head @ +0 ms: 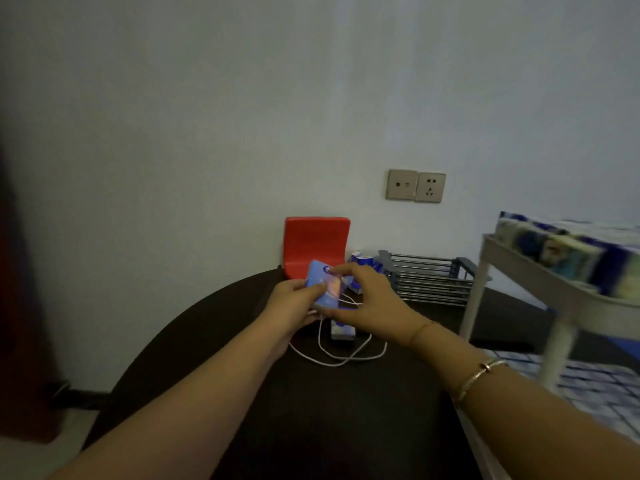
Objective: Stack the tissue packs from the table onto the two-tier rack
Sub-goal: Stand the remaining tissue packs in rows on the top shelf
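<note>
Your two forearms are reaching out over the dark round table [214, 327], which is the landmark here. On your right wrist you're wearing a thin gold bracelet [479, 375].

Just above the table's middle, your left hand [292, 301] is gripping a blue, glossy, rectangular tissue pack [323, 287] w/ thumb curled over its face, pack tilted up off the table. Your right hand [372, 303] is pinching the same pack's top right edge w/ fingertips.

Under the hands, a white cable [341, 355] is looping across the tabletop, and 1 more pack [343, 332] is lying flat beside it.

At the table's right edge, the white two-tier rack [519, 271] is holding blurred blue packs on both tiers; count unclear.

At the table's far edge, 1 red plastic curved stand [317, 245] is sitting upright, w/ more small blue-white packs [362, 261] and a grey metal wire rack [426, 277] to its right.

On the wall behind the table, 2 beige socket plates [415, 185] are sitting side by side.
</note>
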